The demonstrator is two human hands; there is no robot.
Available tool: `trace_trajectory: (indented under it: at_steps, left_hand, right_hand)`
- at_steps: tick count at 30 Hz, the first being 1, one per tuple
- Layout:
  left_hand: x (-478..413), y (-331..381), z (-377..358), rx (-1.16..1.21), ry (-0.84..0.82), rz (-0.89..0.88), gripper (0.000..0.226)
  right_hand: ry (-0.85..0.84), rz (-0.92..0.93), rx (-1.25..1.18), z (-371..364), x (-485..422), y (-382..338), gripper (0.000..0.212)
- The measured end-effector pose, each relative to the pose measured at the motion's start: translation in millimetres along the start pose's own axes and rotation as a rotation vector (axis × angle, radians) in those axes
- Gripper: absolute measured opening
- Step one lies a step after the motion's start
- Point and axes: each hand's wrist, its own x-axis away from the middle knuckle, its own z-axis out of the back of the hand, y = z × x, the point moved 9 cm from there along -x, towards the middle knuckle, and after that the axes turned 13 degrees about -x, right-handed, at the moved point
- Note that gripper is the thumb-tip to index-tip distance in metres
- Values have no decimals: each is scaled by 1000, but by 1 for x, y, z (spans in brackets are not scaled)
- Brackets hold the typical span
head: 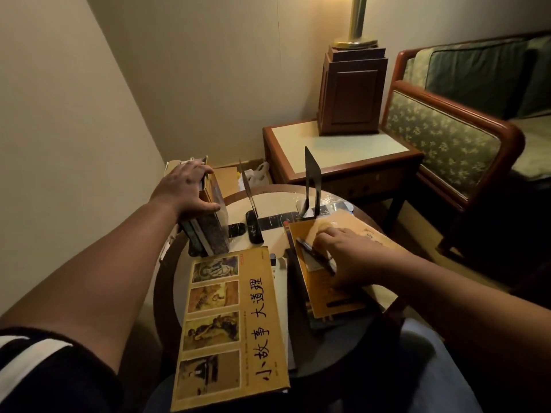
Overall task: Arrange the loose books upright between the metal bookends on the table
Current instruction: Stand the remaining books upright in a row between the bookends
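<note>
The left hand (185, 189) is gripping a clutch of upright books (205, 225) at the counter's (182, 281) far left, just left of two bookends (252, 204) — the right hand (348, 251) is lying flat, fingers spread, on an orange book (325, 281) lying at the near right.

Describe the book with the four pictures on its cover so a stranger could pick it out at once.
Start at the round table in front of the person. Its near edge holds the large yellow book, lying flat between the two arms. Only this one has four pictures down its left side and big handwritten characters on the right; the orange book under the right hand lacks them.
</note>
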Motion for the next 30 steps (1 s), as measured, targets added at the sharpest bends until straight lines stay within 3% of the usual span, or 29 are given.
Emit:
trace_trajectory:
  at_steps: [4, 8, 20, 30]
  left_hand:
    - [-2, -2, -1, -6, 5, 0, 89]
    - [-3, -4, -2, -7, 0, 15, 90]
    - [-5, 0, 0, -32, 10, 15, 86]
    - [-3, 2, 2, -38, 9, 18, 85]
  right_hand:
    - [64, 57, -70, 9, -8, 7, 72]
    - [132, 55, 42, 13, -25, 1, 73]
    - [29, 49, 127, 10, -49, -7, 70]
    - [88, 265, -20, 24, -19, -29, 60]
